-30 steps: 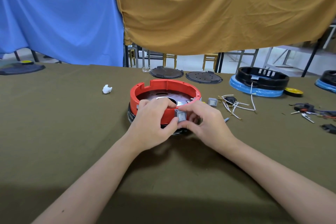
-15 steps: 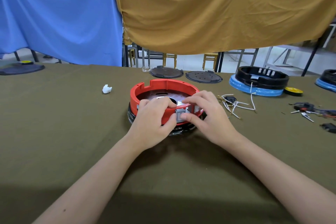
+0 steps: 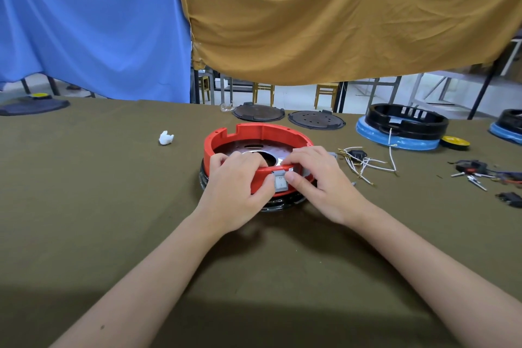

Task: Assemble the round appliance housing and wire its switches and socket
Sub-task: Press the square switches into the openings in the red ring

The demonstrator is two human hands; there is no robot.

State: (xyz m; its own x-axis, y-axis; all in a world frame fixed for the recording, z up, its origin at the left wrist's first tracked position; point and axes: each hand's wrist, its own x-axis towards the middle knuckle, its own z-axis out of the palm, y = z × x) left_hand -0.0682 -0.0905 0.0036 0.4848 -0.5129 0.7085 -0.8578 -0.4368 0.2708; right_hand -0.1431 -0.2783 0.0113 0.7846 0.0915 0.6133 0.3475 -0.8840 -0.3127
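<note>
Olive cloth covers the table (image 3: 84,206); mid-table, the left hand (image 3: 234,192) grips the red housing (image 3: 254,135) to steady it, while the right hand (image 3: 319,183) pinches the grey switch (image 3: 280,184) into its near wall.

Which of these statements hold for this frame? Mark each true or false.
1. Both hands are on the red housing. True.
2. The grey switch lies loose on the cloth. False: it sits in the housing's near wall, between the thumbs.
3. The white wires lie right of the housing. True.
4. The left hand holds a screwdriver. False: it grips the housing rim.
5. A small white object lies left of the housing. True.
</note>
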